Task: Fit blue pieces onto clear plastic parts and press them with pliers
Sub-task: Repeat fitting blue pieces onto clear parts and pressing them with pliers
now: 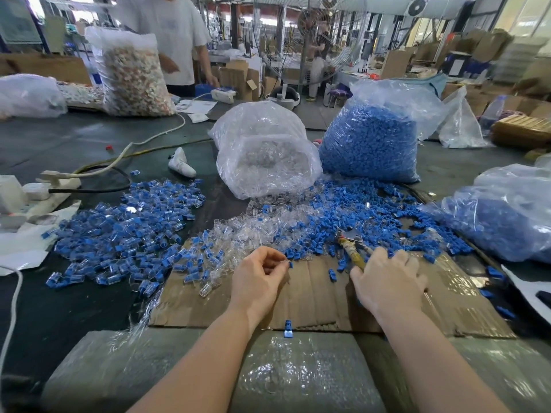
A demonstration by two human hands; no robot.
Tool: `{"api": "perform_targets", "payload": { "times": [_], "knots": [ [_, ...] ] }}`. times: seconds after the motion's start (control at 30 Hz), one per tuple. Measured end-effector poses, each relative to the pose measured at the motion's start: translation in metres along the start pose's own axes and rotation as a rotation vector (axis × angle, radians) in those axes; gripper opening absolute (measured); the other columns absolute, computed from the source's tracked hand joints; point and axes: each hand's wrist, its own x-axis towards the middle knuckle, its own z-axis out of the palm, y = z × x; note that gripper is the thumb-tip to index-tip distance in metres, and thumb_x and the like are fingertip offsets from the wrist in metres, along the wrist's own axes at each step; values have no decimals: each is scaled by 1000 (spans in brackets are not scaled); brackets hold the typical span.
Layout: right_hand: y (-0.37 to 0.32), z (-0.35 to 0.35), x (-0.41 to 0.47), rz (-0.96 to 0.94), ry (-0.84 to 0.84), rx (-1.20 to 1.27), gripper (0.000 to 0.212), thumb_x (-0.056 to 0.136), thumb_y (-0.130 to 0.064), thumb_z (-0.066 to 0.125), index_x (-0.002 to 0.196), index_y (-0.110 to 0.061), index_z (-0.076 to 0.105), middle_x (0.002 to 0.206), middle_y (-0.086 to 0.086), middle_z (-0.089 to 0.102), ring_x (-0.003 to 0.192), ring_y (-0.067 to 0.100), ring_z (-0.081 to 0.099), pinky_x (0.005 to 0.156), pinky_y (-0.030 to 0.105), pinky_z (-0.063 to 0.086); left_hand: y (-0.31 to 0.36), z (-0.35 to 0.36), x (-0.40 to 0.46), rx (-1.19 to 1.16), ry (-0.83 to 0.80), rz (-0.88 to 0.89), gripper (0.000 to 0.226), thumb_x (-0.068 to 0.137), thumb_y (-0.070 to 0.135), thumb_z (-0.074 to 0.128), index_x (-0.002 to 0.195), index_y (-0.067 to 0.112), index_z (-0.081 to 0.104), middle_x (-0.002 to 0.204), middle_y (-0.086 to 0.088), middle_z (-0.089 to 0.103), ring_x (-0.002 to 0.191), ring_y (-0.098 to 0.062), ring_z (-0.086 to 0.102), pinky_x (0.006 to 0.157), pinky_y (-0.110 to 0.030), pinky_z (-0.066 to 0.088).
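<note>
My left hand (259, 275) has its fingers curled and pinches a small clear part with a blue piece (289, 263) at the fingertips, above the cardboard sheet (313, 302). My right hand (387, 278) lies over the yellow handles of the pliers (351, 245), whose metal jaws point away among loose blue pieces (372, 216). Loose clear plastic parts (256, 228) lie between the hands and the bags. A pile of fitted blue-and-clear parts (125, 228) spreads on the left.
A bag of clear parts (262, 150) and a bag of blue pieces (372, 138) stand behind; another blue-filled bag (507, 216) lies right. A power strip (44, 189) with cables sits left. One blue piece (288, 327) lies near the cardboard's front edge. A person (176, 40) stands across the table.
</note>
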Motion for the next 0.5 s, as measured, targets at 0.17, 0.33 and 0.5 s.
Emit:
{"api": "perform_targets", "payload": {
  "times": [0.17, 0.33, 0.5],
  "knots": [
    [-8, -18, -10, -191, -34, 82, 32, 94, -47, 36, 101, -16, 41, 113, 11, 50, 103, 27, 45, 84, 37, 38, 4, -3, 8, -145, 1, -115, 9, 84, 10, 66, 87, 18, 62, 83, -3, 67, 78, -13, 64, 70, -17, 52],
    [-21, -36, -20, -334, -413, 566, 25, 95, -30, 42, 76, -15, 45, 70, 0, 49, 65, 18, 47, 54, 28, 30, 13, -6, 16, -420, 47, -304, 7, 83, 6, 66, 88, 11, 63, 78, -9, 67, 61, -15, 62, 51, -25, 51],
    [-24, -41, -27, -287, -677, 849, 19, 94, -20, 45, 77, -12, 49, 71, 9, 49, 65, 22, 49, 62, 33, 38, 18, -12, 22, -397, 83, -326, 3, 84, 7, 66, 86, 9, 65, 81, -16, 68, 71, -25, 64, 64, -38, 54]
  ]
}}
